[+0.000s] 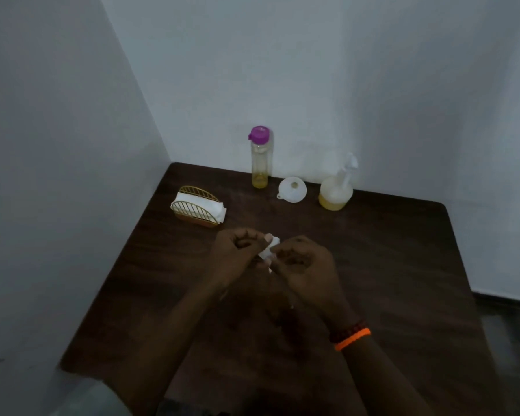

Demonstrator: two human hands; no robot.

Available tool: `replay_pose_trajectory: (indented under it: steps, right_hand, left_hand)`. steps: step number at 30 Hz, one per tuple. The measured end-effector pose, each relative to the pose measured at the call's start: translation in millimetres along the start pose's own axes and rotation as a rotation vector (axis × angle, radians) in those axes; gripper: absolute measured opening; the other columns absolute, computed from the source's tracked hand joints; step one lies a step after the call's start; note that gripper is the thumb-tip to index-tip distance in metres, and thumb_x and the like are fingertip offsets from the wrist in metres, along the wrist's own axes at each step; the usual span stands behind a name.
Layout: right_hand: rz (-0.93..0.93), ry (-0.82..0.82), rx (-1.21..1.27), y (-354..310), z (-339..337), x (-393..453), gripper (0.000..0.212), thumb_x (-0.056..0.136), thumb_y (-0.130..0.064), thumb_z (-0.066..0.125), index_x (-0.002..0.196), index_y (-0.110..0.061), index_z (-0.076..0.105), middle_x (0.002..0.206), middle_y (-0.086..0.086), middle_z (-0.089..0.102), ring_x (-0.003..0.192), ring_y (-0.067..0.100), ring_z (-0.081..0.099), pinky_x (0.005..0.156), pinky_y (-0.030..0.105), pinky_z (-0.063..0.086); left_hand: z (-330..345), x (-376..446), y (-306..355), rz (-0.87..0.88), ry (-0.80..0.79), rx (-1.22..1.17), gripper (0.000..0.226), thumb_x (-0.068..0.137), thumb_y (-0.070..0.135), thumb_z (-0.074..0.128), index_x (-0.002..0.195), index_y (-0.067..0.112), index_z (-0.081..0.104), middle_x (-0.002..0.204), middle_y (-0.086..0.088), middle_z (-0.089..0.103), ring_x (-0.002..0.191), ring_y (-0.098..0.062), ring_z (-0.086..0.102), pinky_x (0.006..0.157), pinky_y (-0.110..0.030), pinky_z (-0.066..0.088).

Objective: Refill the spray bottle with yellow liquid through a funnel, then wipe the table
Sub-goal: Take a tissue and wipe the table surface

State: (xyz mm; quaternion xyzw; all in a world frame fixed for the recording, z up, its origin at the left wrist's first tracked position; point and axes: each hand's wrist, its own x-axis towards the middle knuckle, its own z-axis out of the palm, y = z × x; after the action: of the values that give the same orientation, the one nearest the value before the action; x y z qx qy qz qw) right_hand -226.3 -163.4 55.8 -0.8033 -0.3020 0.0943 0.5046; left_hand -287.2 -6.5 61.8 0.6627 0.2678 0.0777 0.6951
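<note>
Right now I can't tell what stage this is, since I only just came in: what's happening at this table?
A person holds a small white tissue between the left hand and the right hand, above the dark table. The spray bottle holds some yellow liquid, its sprayer on. The funnel lies beside it, out of the bottle. The purple-capped bottle is capped and nearly empty. The pouring looks done; wiping seems next.
</note>
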Motion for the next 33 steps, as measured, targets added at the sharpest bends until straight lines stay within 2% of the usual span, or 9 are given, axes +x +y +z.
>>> replay_pose_trajectory:
  steps: [3,8,16,18,21,23,27,30,33]
  right_hand:
    - [0.035,0.075,0.027,-3.0,-5.5,-5.9,0.025,0.077,-0.042,0.079,0.092,-0.021,0.076,0.093,-0.010,0.070,0.086,0.004,0.068,0.073,0.028,0.058]
    - [0.113,0.103,0.153,-1.8,-14.3,-9.8,0.012,0.080,-0.020,0.081,0.090,-0.018,0.077,0.087,-0.007,0.076,0.082,0.004,0.072,0.076,0.031,0.061]
    - [0.171,0.048,0.284,0.1,-21.4,-15.2,0.009,0.091,-0.019,0.070,0.095,-0.018,0.078,0.091,-0.002,0.078,0.088,0.014,0.074,0.079,0.042,0.061]
    - [0.232,0.051,0.318,-1.6,-23.0,-16.0,0.009,0.091,-0.014,0.068,0.090,-0.017,0.077,0.087,0.000,0.077,0.082,0.014,0.074,0.074,0.038,0.062]
    - [0.310,0.059,0.369,-1.0,-23.8,-15.2,0.011,0.092,-0.009,0.065,0.085,-0.013,0.073,0.081,-0.003,0.075,0.075,0.009,0.071,0.064,0.021,0.057]
    - [0.339,0.034,0.395,-0.5,-25.2,-14.7,0.009,0.094,-0.009,0.062,0.088,-0.007,0.069,0.077,0.000,0.071,0.072,0.008,0.066,0.064,0.020,0.053]
    - [0.364,0.033,0.330,1.3,-24.3,-13.4,0.016,0.093,-0.006,0.064,0.084,-0.019,0.067,0.076,-0.004,0.070,0.073,-0.006,0.067,0.063,0.009,0.051]
    - [0.448,0.082,0.456,3.0,-26.4,-9.9,0.010,0.095,-0.011,0.061,0.088,-0.014,0.068,0.083,-0.006,0.075,0.077,0.005,0.071,0.069,0.025,0.061]
    - [0.530,0.012,0.703,-1.1,-30.4,-8.5,0.007,0.091,-0.013,0.062,0.087,-0.010,0.067,0.077,0.006,0.071,0.071,0.015,0.067,0.067,0.035,0.057]
  left_hand:
    - [3.8,-5.0,3.2,0.000,-0.053,-0.014,0.022,0.094,0.027,0.065,0.098,0.009,0.077,0.087,-0.018,0.076,0.081,-0.037,0.074,0.073,-0.038,0.061]
    - [6.8,-17.2,4.5,0.116,-0.132,0.095,0.015,0.091,0.015,0.069,0.102,0.008,0.077,0.094,-0.010,0.078,0.088,-0.030,0.074,0.083,-0.049,0.059]
    - [9.6,-26.3,3.8,0.230,-0.133,0.170,0.019,0.086,0.011,0.075,0.105,0.008,0.077,0.099,-0.003,0.078,0.094,-0.020,0.075,0.087,-0.044,0.059]
    - [7.9,-25.7,2.9,0.218,-0.097,0.200,0.018,0.086,0.017,0.075,0.103,0.012,0.077,0.097,-0.002,0.078,0.090,-0.018,0.075,0.085,-0.046,0.060]
    - [9.0,-25.0,1.6,0.198,-0.033,0.245,0.019,0.080,0.021,0.081,0.097,0.014,0.077,0.093,0.000,0.078,0.086,-0.015,0.075,0.083,-0.046,0.061]
    - [9.7,-24.2,1.9,0.199,-0.015,0.264,0.023,0.074,0.019,0.085,0.095,0.015,0.076,0.090,0.001,0.077,0.085,-0.013,0.074,0.081,-0.043,0.061]
    - [6.8,-19.3,-0.3,0.191,-0.062,0.253,0.046,0.076,0.010,0.083,0.117,0.018,0.066,0.088,-0.005,0.075,0.086,-0.016,0.074,0.083,-0.042,0.061]
    - [1.0,-16.1,6.1,0.116,-0.151,0.253,0.039,0.082,0.010,0.077,0.120,0.018,0.068,0.100,-0.003,0.076,0.095,-0.014,0.073,0.088,-0.040,0.060]
    - [-2.0,-14.3,12.8,-0.002,-0.273,0.182,0.025,0.088,0.008,0.070,0.112,0.011,0.073,0.108,-0.003,0.076,0.103,-0.017,0.071,0.091,-0.038,0.057]
